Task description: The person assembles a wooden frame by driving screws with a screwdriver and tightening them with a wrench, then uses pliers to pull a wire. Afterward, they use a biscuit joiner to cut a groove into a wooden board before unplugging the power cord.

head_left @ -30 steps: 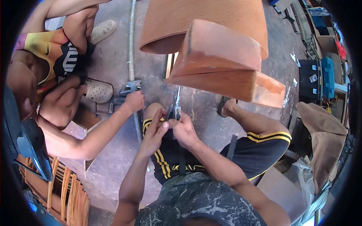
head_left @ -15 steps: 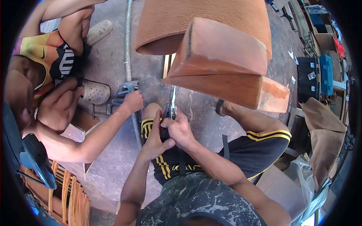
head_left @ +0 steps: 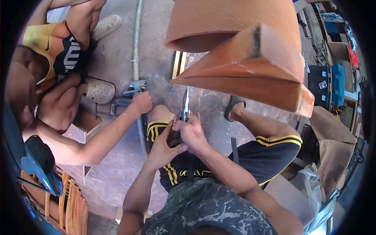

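Head view: metal tool (head_left: 186, 102) is near the left knee (head_left: 159, 113).
Right hand (head_left: 192, 134): fingers wrap around the tool.
Left hand (head_left: 163, 149): close beside; I cannot tell whether its fingers grip.

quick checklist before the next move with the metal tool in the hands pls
1. Metal tool gripped: ok, the right hand is closed around it.
2. Left hand well placed: cannot tell; it is beside the right hand, but what its fingertips touch is hidden.
3. Tool's handles set as wanted: cannot tell, the hands cover them.
4. Tool's tip away from the wooden piece: cannot tell; it shows just below the edge, with the depth unclear.
5. Co-worker's hand apart from the tool: ok, it is off to the left, near the clamp.
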Tool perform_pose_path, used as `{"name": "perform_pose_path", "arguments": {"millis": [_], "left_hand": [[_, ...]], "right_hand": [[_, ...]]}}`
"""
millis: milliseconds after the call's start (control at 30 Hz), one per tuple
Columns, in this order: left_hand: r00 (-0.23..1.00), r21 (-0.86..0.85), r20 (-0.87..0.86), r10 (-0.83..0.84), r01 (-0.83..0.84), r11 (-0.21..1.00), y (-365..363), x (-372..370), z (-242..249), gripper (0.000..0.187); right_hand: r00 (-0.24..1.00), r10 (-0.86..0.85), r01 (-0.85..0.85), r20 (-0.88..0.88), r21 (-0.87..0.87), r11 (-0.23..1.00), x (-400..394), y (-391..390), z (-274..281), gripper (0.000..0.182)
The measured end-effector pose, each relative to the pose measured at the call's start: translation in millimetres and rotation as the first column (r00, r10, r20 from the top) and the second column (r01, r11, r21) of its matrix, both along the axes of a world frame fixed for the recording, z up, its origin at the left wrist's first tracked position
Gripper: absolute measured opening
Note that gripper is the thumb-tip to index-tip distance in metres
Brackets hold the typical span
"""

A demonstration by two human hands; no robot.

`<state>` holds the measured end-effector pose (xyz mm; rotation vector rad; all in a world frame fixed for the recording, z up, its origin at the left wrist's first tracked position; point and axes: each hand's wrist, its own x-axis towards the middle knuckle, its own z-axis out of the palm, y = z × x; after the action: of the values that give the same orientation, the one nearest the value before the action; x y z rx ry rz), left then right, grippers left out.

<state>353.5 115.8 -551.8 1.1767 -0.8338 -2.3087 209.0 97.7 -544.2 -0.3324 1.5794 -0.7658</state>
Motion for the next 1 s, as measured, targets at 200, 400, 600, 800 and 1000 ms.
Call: {"name": "perform_pose_path", "arguments": {"millis": [200, 400, 600, 800, 1000], "left_hand": [[0.996, -0.19, 0.069, 0.051, -0.037, 0.981, 5, -5, -11, 0.124], [0.988, -0.225, 0.151, 0.041, -0.006, 0.974, 4, 5, -22, 0.126], [0.989, -0.201, 0.145, 0.024, 0.006, 0.98, 3, 4, -23, 0.125], [0.989, -0.162, 0.028, 0.145, -0.139, 0.977, 9, -8, -27, 0.121], [0.985, -0.124, 0.095, 0.144, -0.132, 0.983, 9, -5, -13, 0.117]], "right_hand": [[0.997, 0.076, -0.077, 0.028, 0.015, 0.997, -10, -5, 6, 0.037], [0.991, 0.106, -0.109, -0.081, -0.026, 0.994, 0, -10, 6, 0.04], [0.987, 0.113, -0.112, -0.115, 0.018, 0.994, -1, -9, 6, 0.041], [0.983, 0.124, -0.124, -0.133, 0.011, 0.992, -6, -11, 11, 0.039], [0.984, 0.135, -0.132, -0.119, 0.032, 0.991, -7, -10, 6, 0.039]]}}
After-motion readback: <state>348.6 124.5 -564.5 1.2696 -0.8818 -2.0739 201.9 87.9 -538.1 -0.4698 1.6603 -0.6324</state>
